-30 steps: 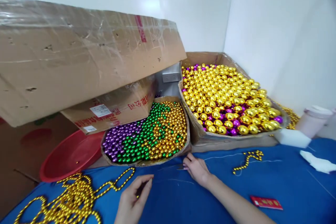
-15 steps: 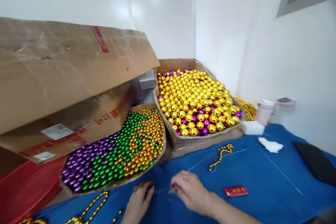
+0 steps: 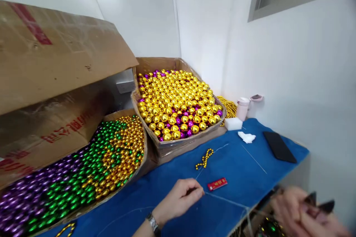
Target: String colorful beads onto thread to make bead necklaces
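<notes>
My left hand (image 3: 182, 194), with a metal-banded watch on the wrist, is over the blue cloth with thumb and forefinger pinched on a thin clear thread (image 3: 226, 200). The thread runs right, past the table edge. At the lower right my right hand (image 3: 303, 211) is smeared by motion. Its fingers are closed around what look like small snips (image 3: 324, 206) with two dark pointed tips apart. Just beyond my left hand lie a red packet (image 3: 217, 184) and a short strand of gold beads (image 3: 205, 159) with thread trailing from it.
A carton of large gold and purple beads (image 3: 178, 100) stands at the back. Left of it is a box of purple, green and gold beads (image 3: 111, 155) under a cardboard flap (image 3: 61, 52). A white block (image 3: 233, 123), pale cup (image 3: 243, 109), and black flat object (image 3: 279, 147) lie right.
The view has swung right. My hands, close together before, are now far apart; the right has moved off past the table edge and now shows dark-tipped snips. The left still pinches.
</notes>
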`<control>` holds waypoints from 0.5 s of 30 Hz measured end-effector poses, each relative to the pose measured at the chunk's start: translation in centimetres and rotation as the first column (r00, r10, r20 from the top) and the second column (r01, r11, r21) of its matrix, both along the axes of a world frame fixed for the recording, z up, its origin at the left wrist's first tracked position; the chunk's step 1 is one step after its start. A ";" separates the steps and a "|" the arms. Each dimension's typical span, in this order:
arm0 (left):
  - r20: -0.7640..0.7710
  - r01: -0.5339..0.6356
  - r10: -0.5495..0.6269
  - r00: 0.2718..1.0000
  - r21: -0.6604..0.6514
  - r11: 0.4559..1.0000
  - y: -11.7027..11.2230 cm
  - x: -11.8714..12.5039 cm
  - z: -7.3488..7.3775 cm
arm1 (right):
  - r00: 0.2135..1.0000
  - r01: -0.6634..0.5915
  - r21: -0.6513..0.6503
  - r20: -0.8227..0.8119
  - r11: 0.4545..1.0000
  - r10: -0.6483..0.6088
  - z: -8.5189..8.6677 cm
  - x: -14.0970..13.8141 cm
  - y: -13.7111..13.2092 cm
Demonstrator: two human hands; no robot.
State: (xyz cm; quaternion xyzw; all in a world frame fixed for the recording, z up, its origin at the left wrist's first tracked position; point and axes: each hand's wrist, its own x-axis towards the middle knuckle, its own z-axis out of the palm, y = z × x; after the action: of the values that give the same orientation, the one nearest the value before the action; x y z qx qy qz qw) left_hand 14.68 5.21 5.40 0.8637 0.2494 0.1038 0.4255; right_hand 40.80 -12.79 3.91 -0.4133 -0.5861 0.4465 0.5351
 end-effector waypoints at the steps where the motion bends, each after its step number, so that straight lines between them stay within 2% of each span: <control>1: 0.004 -0.009 0.009 1.000 0.030 1.000 0.4 0.3 -0.6 | 0.998 0.051 -0.027 -0.031 0.998 -0.052 -0.3 1.6 -1.1; 3: 0.001 0.001 -0.001 1.000 0.061 0.998 0.7 1.1 -1.5 | 0.972 0.193 -0.155 -0.104 0.969 -0.210 -1.8 3.6 -3.3; 5: -0.014 0.036 -0.034 0.999 0.092 0.995 0.5 2.1 -2.0 | 0.876 0.340 -0.393 -0.199 0.854 -0.440 -4.4 3.9 -5.5; 7: -0.036 0.083 -0.079 0.996 0.119 0.989 -0.3 3.0 -2.3 | 0.758 0.358 -0.583 -0.274 0.729 -0.591 -7.4 3.0 -7.2; 8: -0.053 0.105 -0.099 0.994 0.139 0.985 -0.8 3.4 -2.4 | 0.715 0.327 -0.632 -0.320 0.703 -0.621 -8.8 2.3 -7.9; 10: -0.099 0.149 -0.130 0.987 0.227 0.962 -1.9 4.1 -2.6 | 0.624 0.279 -0.663 -0.425 0.695 -0.656 -10.7 1.0 -8.4; 11: -0.120 0.178 -0.150 0.981 0.283 0.942 -2.4 4.4 -2.7 | 0.584 0.267 -0.659 -0.470 0.704 -0.662 -11.1 0.5 -8.4; 13: -0.143 0.246 -0.206 0.968 0.366 0.897 -3.6 5.1 -3.0 | 0.537 0.267 -0.637 -0.524 0.723 -0.661 -10.8 -0.1 -8.0; 15: -0.128 0.308 -0.280 0.951 0.356 0.882 -4.9 6.1 -3.4 | 0.528 0.272 -0.602 -0.559 0.751 -0.639 -9.2 -0.4 -7.3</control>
State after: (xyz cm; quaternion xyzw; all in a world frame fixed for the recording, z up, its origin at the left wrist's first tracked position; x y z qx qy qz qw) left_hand 20.80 0.31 1.95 0.9595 0.1067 0.0519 0.2555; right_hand 40.42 -20.12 -5.29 -0.4485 -0.0653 0.5328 0.7147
